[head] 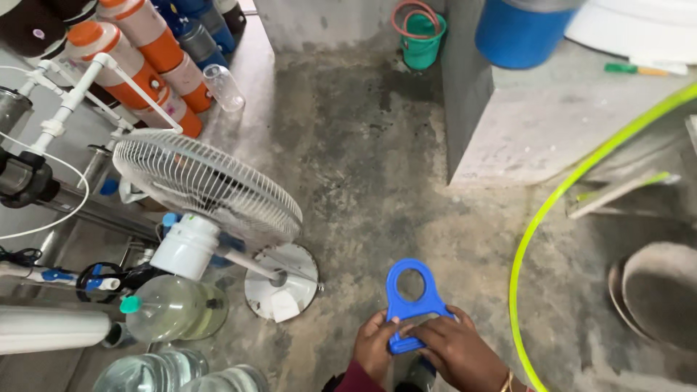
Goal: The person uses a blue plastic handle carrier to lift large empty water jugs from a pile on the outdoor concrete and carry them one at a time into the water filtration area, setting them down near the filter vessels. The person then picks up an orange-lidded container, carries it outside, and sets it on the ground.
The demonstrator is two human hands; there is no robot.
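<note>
From my feed, the blue bottle handle [412, 301] reads as smooth moulded plastic with a soft sheen. I see it between the bare left hand [375, 346] and right hand [457, 352]. The floor [363, 160] is rough, matt concrete, stained dark in patches, and the block [537, 116] beside it has the same gritty grey finish. The fan [207, 185] has a glossy white wire grille and a white plastic motor housing. The hose [552, 218] looks like shiny, translucent yellow-green plastic. The bottles [174, 308] are clear, glossy plastic. The filter housings [138, 58] look like smooth orange and white plastic.
</note>
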